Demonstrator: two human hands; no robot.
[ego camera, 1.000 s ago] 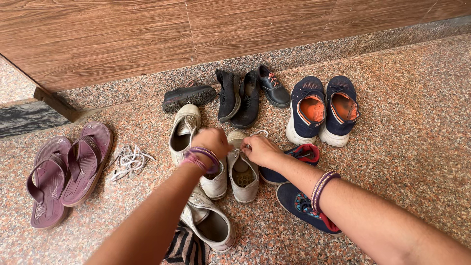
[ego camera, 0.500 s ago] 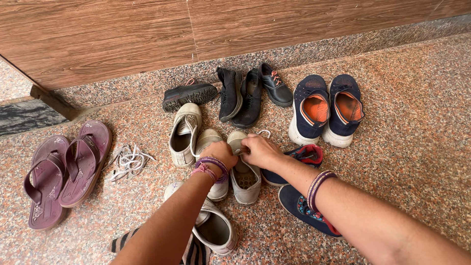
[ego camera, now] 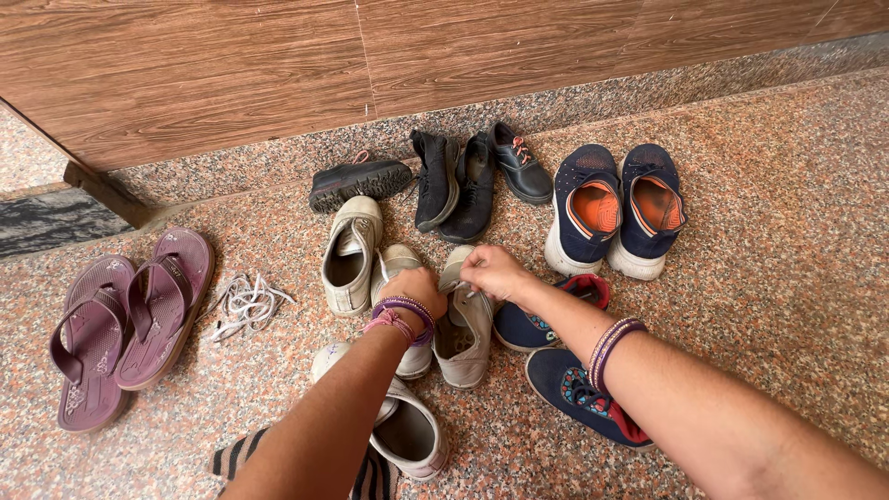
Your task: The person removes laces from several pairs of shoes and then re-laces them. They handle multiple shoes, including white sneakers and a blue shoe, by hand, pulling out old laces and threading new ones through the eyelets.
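Note:
Both my hands meet over a worn white sneaker (ego camera: 463, 329) that lies on the speckled stone floor. My left hand (ego camera: 414, 287) grips the sneaker's left edge near the tongue. My right hand (ego camera: 494, 270) pinches a white lace at the sneaker's toe end. Another white sneaker (ego camera: 398, 319) lies just left of it, partly under my left wrist. A third white sneaker (ego camera: 352, 252) stands further left, and a fourth (ego camera: 403, 428) lies under my left forearm.
Navy sneakers with orange insoles (ego camera: 611, 208) stand at the right. Several black shoes (ego camera: 444, 181) line the wooden wall. Purple flip-flops (ego camera: 125, 319) and loose white laces (ego camera: 243, 301) lie at left. Two navy slip-ons (ego camera: 574, 384) sit under my right arm. A striped cloth (ego camera: 366, 472) shows below.
My left hand has slid right and down onto the middle sneaker. My right hand has moved slightly up towards the toe, and the sneaker has tilted a little.

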